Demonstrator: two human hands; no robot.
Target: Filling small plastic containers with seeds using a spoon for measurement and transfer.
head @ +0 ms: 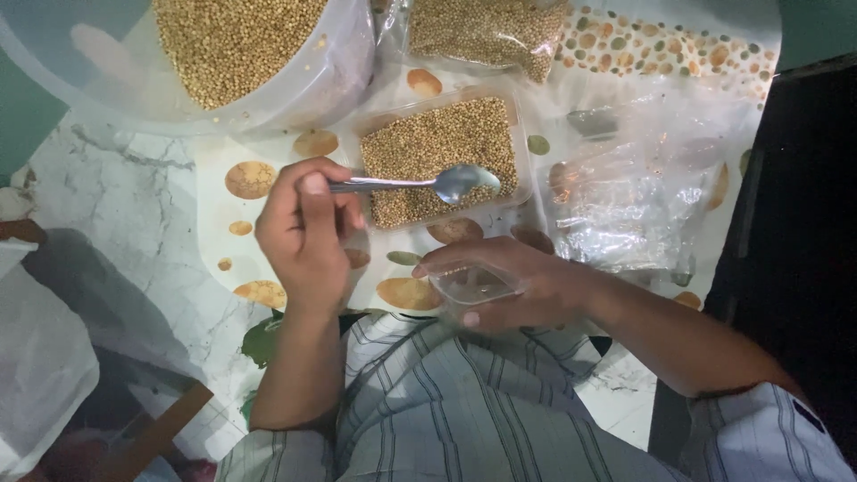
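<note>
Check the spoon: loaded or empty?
Empty. The spoon bowl shows bare shiny metal with no seeds on it, held by the left hand over the seed tray. Right hand holds a small clear cup.

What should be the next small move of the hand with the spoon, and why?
Probably dip the spoon into the seeds in the rectangular tray: its bowl looks empty and hovers above them, while the right hand holds a small clear cup that seems empty.
</note>
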